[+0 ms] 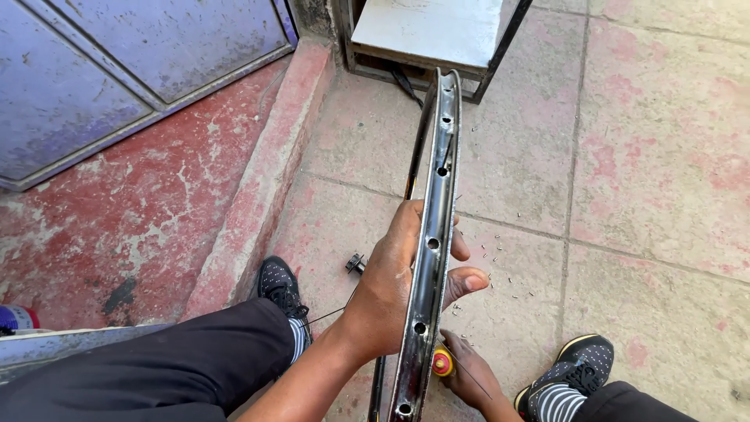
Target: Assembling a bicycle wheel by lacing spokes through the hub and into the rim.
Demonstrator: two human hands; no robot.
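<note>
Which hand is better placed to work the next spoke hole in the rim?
Right, probably. The right hand holds a yellow-handled tool beside the rim, low down. The left hand is wrapped around the rim, steadying it.

A small round container (pixel 16 319), red, white and blue, lies at the left edge on the red floor (pixel 148 219).

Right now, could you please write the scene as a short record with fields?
left hand: grips the metal wheel rim from the side, thumb across its inner face
right hand: low behind the rim, holds a thin spoke and a tool with a yellow and red handle
rim: upright, edge toward the camera, spoke holes visible
floor: small spoke nipples scattered on the paving, a small dark part near the left shoe
</note>
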